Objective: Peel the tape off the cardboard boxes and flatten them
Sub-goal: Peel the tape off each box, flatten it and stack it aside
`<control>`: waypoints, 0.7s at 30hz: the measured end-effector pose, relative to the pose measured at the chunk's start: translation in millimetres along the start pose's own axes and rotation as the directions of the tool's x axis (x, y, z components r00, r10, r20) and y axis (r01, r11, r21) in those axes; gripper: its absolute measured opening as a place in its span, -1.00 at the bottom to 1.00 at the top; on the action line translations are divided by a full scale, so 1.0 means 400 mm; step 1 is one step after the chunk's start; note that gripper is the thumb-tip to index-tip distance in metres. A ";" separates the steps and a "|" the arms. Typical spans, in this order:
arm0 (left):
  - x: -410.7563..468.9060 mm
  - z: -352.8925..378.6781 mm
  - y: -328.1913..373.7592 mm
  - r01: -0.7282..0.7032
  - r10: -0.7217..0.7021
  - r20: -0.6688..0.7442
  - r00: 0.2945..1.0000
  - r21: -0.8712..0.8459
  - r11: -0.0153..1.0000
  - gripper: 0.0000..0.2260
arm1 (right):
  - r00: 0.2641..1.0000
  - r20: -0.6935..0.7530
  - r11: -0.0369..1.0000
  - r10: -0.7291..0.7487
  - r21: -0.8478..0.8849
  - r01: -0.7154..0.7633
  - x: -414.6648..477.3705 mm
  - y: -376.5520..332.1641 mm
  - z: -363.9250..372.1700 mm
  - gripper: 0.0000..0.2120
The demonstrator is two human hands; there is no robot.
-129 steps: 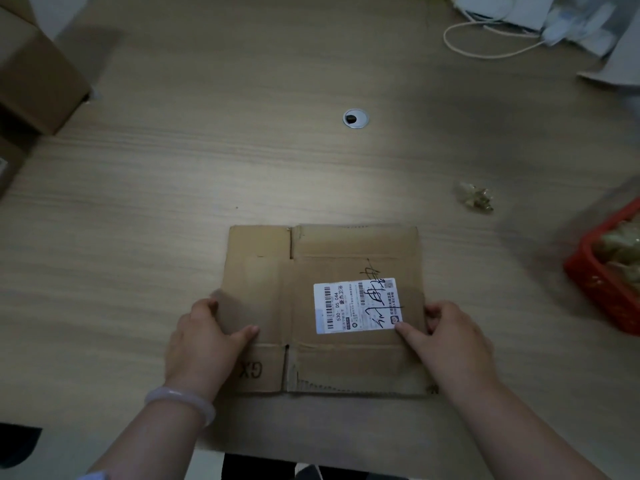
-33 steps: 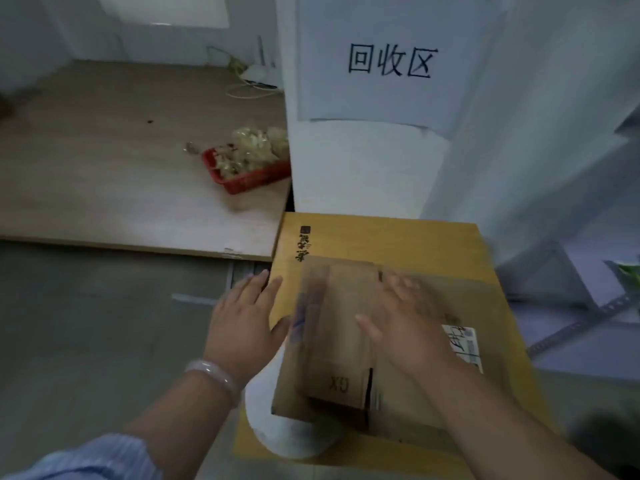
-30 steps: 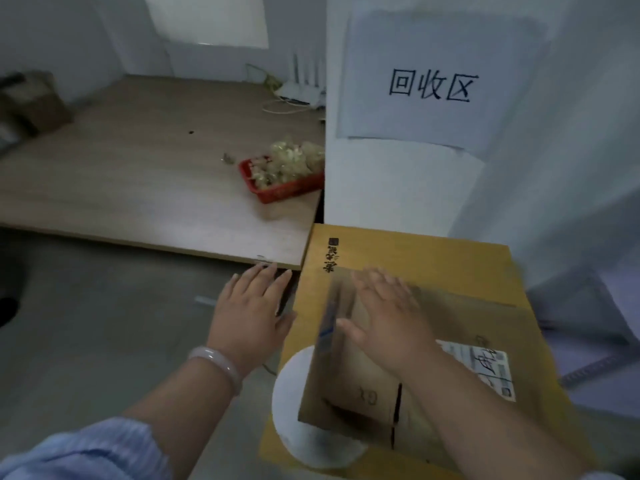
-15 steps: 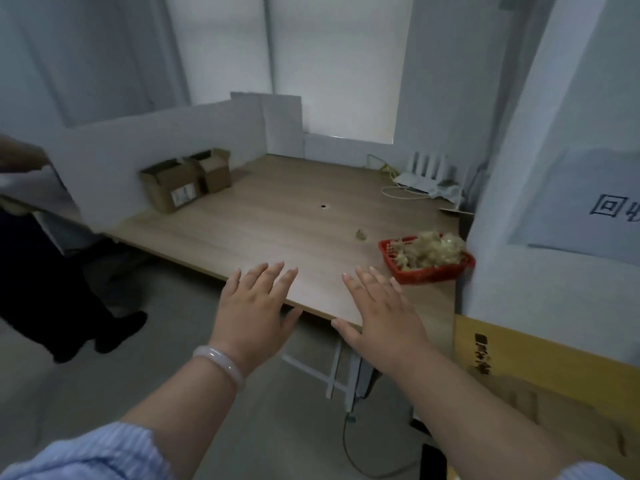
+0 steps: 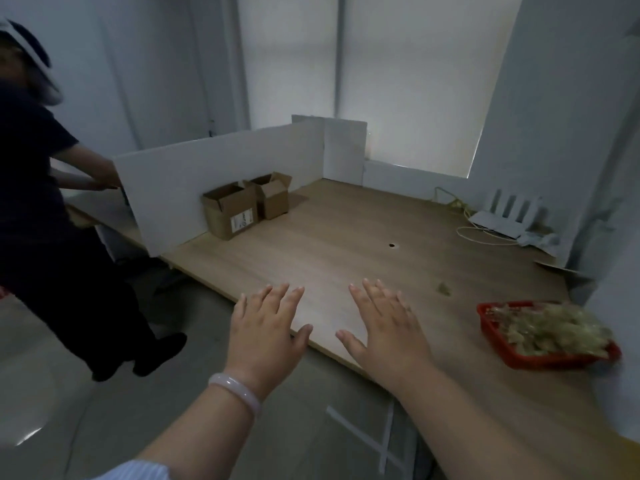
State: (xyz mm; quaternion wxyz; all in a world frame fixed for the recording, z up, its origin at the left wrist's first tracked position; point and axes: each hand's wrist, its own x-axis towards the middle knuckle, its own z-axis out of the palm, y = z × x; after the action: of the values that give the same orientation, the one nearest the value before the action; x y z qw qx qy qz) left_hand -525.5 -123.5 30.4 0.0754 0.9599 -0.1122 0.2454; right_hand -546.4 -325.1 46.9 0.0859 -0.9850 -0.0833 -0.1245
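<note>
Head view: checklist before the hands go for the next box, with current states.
1. Left hand empty, fingers straight: ok.
2. Right hand empty, fingers straight: ok.
3. Boxes to work on: larger box and smaller box stand side by side next to the white partition, flaps open: ok.
4. Boxes within reach: probably not ok, they stand at the far side of the table from both hands.
5. Tape left on them: cannot tell, too small.
6. Red basket has room for tape: not ok, contents heaped above its rim.
</note>
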 end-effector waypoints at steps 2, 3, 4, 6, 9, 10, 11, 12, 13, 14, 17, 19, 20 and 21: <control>0.071 0.043 -0.040 0.005 -0.005 0.008 1.000 0.018 1.000 -0.48 | 1.000 -0.007 1.000 0.003 0.003 -0.003 0.095 0.000 0.037 -0.28; 0.110 0.063 -0.062 0.012 -0.013 0.008 1.000 0.028 1.000 -0.49 | 1.000 -0.009 1.000 0.002 0.005 -0.002 0.145 0.002 0.055 -0.26; 0.151 0.080 -0.084 0.022 -0.022 0.004 1.000 0.034 0.999 -0.49 | 1.000 -0.005 1.000 -0.003 0.009 0.003 0.194 0.004 0.070 -0.25; 0.228 0.111 -0.127 0.041 -0.042 0.010 0.999 0.046 0.998 -0.50 | 1.000 0.021 0.999 -0.014 0.032 0.013 0.291 0.007 0.098 -0.27; 0.338 0.159 -0.185 0.055 -0.057 0.025 0.998 0.055 0.997 -0.50 | 0.999 0.043 0.997 -0.025 0.068 0.023 0.439 0.012 0.127 -0.32; 0.371 0.174 -0.203 0.062 -0.064 0.030 0.998 0.042 0.997 -0.50 | 0.998 0.048 0.997 -0.035 0.066 0.032 0.486 0.011 0.139 -0.32; 0.400 0.192 -0.221 0.069 -0.069 0.030 0.997 0.031 0.997 -0.49 | 0.998 0.050 0.997 -0.045 0.060 0.042 0.530 0.010 0.153 -0.29; 0.426 0.211 -0.241 0.073 -0.073 0.026 0.997 0.027 0.997 -0.49 | 0.997 0.050 0.997 -0.055 0.053 0.052 0.571 0.006 0.170 -0.24; 0.451 0.232 -0.263 0.078 -0.078 0.028 0.997 0.023 0.997 -0.49 | 0.996 0.059 0.997 -0.066 0.045 0.063 0.609 0.001 0.188 -0.19; 0.474 0.252 -0.286 0.086 -0.087 0.033 0.996 0.017 0.996 -0.48 | 0.995 0.072 0.997 -0.075 0.039 0.072 0.643 -0.004 0.208 -0.17; 0.542 0.323 -0.370 0.116 -0.115 0.044 0.992 -0.015 0.993 -0.47 | 0.992 0.106 0.997 -0.075 0.041 0.071 0.740 -0.015 0.274 -0.15; 0.590 0.375 -0.431 0.128 -0.126 0.053 0.991 -0.037 0.991 -0.46 | 0.992 0.114 0.998 -0.052 0.052 0.046 0.808 -0.028 0.321 -0.15; 0.618 0.400 -0.460 0.129 -0.126 0.061 0.990 -0.044 0.991 -0.46 | 0.993 0.108 0.997 -0.037 0.069 0.030 0.847 -0.040 0.343 -0.18; 0.650 0.428 -0.489 0.125 -0.122 0.069 0.990 -0.047 0.991 -0.46 | 0.994 0.106 0.996 -0.027 0.090 0.018 0.894 -0.055 0.364 -0.23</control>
State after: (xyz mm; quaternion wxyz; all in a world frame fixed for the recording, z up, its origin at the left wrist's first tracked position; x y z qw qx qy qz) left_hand -176.1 -15.5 -8.7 0.1115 0.9703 -0.0613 0.2055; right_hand -175.3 -225.0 4.1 0.1234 -0.9845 -0.1044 -0.0686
